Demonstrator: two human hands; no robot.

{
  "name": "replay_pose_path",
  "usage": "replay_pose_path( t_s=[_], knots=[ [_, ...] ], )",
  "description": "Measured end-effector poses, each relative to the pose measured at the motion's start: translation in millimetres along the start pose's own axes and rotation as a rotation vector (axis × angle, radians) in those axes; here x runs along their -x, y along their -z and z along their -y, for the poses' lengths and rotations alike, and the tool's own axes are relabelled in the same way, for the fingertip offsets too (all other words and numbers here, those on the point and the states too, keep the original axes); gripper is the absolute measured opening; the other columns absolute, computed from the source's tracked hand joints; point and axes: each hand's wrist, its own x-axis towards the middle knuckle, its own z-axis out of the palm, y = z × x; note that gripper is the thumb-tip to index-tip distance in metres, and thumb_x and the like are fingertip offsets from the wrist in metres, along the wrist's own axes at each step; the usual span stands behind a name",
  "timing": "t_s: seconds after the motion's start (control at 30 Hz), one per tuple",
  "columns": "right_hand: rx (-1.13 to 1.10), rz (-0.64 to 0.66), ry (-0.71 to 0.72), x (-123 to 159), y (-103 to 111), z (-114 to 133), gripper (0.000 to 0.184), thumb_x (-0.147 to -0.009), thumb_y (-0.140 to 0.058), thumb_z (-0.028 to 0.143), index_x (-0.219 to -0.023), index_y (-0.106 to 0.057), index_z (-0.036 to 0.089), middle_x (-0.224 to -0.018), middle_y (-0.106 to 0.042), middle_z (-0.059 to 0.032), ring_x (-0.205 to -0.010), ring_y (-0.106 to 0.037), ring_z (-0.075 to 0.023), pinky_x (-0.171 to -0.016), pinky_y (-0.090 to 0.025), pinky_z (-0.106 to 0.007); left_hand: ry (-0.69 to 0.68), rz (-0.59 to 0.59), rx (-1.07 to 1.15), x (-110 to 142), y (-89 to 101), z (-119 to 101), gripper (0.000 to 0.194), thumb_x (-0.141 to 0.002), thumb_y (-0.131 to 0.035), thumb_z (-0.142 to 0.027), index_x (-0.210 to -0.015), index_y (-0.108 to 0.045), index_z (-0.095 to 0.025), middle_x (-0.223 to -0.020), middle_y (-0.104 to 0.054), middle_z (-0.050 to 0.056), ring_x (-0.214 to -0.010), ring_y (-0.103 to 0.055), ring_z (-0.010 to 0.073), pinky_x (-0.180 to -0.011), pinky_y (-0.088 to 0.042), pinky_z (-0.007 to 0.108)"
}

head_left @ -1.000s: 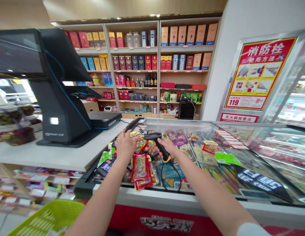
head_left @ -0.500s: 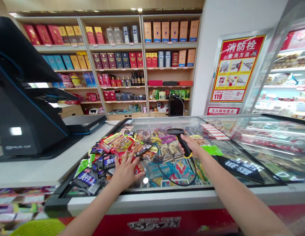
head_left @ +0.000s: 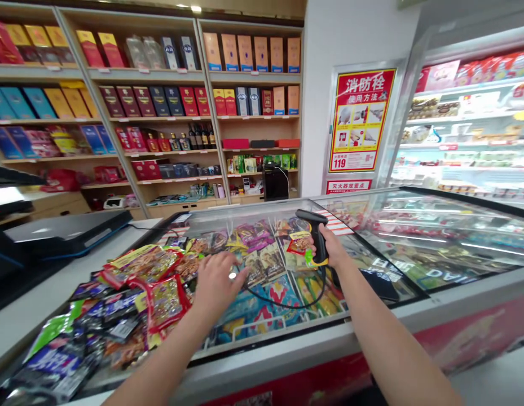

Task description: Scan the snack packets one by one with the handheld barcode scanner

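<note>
Right hand [head_left: 329, 246]: fingers wrapped round the grip of a black barcode scanner [head_left: 317, 237], held above the glass-topped freezer [head_left: 282, 334], its cable looping leftward. Left hand [head_left: 218, 282]: fingers spread and loosely bent, grasping nothing visible, just beside a heap of snack packets [head_left: 137, 282] lying on the freezer's left end.

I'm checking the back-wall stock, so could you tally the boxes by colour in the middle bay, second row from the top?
Maroon boxes: 3
Dark blue boxes: 2
Bright red boxes: 2
Total: 7
</note>
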Motion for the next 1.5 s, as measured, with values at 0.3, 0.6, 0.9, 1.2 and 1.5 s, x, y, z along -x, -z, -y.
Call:
replay_pose_path(
  t_s=[0.3, 0.6, 0.9, 1.2, 1.5],
  knots=[
    [-0.018, -0.123, 0.059, -3, 3, -3, 0.042, -0.081, -0.055, 0.06, -0.091, -0.052, 0.02, -0.054, -0.056, 0.0036, -0.038, -0.049, -0.0096, -0.035, -0.042, -0.021, 0.229, 0.32, 0.186, -110, -101.8, -144, 0.054, -0.074, -0.054, -0.061, -0.101, -0.069, -0.017, -0.113, -0.064, 0.022, -0.111, -0.057, 0.0371, -0.09, -0.041, 0.048],
    [0.08, -0.052, 0.027, -12, 6, -18, 0.05, -0.078, -0.055, 0.066, -0.084, -0.057, 0.017, -0.049, -0.057, -0.0001, -0.04, -0.055, -0.0137, -0.036, -0.044, -0.023, 0.251, 0.164, 0.392, -114, -143.1, -137, 0.036, -0.071, -0.067, -0.035, -0.104, -0.064, -0.02, -0.109, -0.066, 0.013, -0.106, -0.061, 0.0285, -0.089, -0.043, 0.043],
    [0.121, -0.076, -0.05, -8, 6, -15, 0.045, -0.079, -0.055, 0.066, -0.075, -0.052, 0.02, -0.046, -0.052, 0.0022, -0.038, -0.047, -0.0119, -0.037, -0.042, -0.025, 0.542, -0.187, 0.97, -135, -147.5, -100, 0.011, -0.081, -0.047, -0.019, -0.083, -0.057, -0.017, -0.083, -0.066, 0.003, -0.08, -0.063, 0.0147, -0.076, -0.049, 0.027],
    [0.251, -0.031, -0.094, -4, 3, -14, 0.049, -0.078, -0.055, 0.068, -0.07, -0.049, 0.02, -0.046, -0.049, 0.0024, -0.037, -0.046, -0.0113, -0.036, -0.04, -0.024, 0.682, -0.233, 0.915, -129, -129.3, -97, 0.017, -0.084, -0.043, -0.022, -0.094, -0.057, -0.017, -0.092, -0.064, 0.006, -0.088, -0.062, 0.0171, -0.084, -0.047, 0.03],
    [0.303, -0.036, -0.059, 2, -4, -13, 0.047, -0.073, -0.062, 0.065, -0.073, -0.043, 0.022, -0.054, -0.052, 0.0046, -0.038, -0.046, -0.0092, -0.035, -0.04, -0.023, 0.761, -0.308, 0.909, -134, -148.2, -89, 0.018, -0.088, -0.041, -0.022, -0.097, -0.055, -0.017, -0.095, -0.065, 0.007, -0.089, -0.062, 0.0162, -0.084, -0.047, 0.03]
  ],
)
